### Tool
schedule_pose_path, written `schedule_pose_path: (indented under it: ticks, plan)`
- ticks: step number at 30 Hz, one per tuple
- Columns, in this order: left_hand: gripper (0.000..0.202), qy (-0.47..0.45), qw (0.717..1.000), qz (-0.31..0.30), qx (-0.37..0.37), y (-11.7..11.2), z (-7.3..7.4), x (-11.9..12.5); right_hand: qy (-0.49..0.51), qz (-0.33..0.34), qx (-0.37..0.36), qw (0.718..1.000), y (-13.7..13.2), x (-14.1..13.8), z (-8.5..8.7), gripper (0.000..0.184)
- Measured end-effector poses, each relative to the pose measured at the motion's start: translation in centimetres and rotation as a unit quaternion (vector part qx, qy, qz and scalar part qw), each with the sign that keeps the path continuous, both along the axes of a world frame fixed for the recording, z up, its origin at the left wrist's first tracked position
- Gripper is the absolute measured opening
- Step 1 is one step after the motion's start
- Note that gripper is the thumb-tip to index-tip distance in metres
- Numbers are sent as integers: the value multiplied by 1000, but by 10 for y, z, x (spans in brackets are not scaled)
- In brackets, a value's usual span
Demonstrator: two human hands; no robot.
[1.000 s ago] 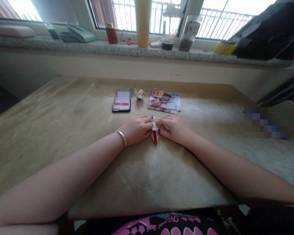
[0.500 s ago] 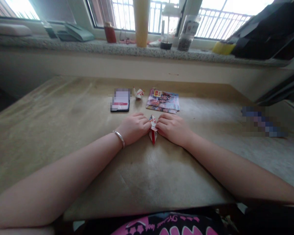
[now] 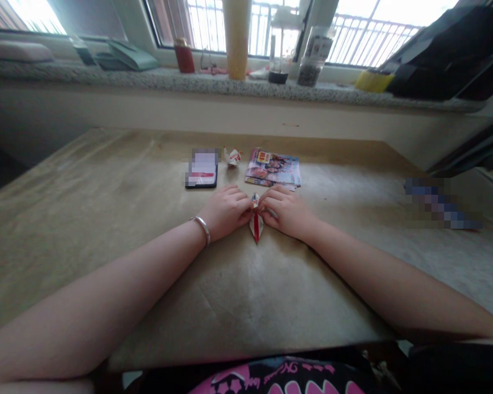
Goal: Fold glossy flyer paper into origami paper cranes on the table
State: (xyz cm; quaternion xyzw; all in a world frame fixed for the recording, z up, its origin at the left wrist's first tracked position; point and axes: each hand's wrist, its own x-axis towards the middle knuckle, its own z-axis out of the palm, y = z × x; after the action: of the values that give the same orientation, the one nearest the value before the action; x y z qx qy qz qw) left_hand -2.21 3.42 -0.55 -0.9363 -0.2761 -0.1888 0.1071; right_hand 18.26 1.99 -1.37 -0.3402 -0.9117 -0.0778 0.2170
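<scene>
A folded piece of white paper (image 3: 256,227) with a red stripe lies between my hands, its lower tip pointing toward me. My left hand (image 3: 227,212), with a silver bangle at the wrist, pinches its left side. From the right, my right hand (image 3: 288,212) pinches the same paper near its middle. The fingertips partly cover the folds there. Farther back on the table stands another folded paper figure (image 3: 233,157), white with red marks, touched by neither hand.
Behind my left hand lies a phone (image 3: 202,168), its screen blurred. A stack of colourful leaflets (image 3: 273,168) is behind my right hand. At the far right rests a blurred bluish strip (image 3: 439,203). Bottles and jars line the granite windowsill (image 3: 148,74) beyond the table (image 3: 246,306).
My fingers have shifted slightly on the folded paper, and its upper part looks narrower. More of its red stripe shows. The things around it stay put.
</scene>
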Motion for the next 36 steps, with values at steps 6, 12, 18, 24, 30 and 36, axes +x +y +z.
schedule_pose_path:
  ticks: [6,12,18,24,30,36]
  plan:
    - [20,3,1000,-7,13,-3,2,-3,-44,6,15,999,-3,3,4,18]
    - [20,14,1000,-4,22,-10,4,0,-59,-5,22,998,-8,-2,6,17]
    - [13,-4,998,33,-56,-9,2,4,17,-40,-71,997,-7,-7,2,8]
    - [19,-58,986,46,-149,-3,0,3,102,-35,-149,983,-2,-3,-1,10]
    - [14,-80,982,82,-152,0,-6,3,129,-50,-156,978,4,-3,-5,14]
    - [17,-65,987,102,-102,-2,-5,6,152,-44,-165,974,6,-4,-7,18]
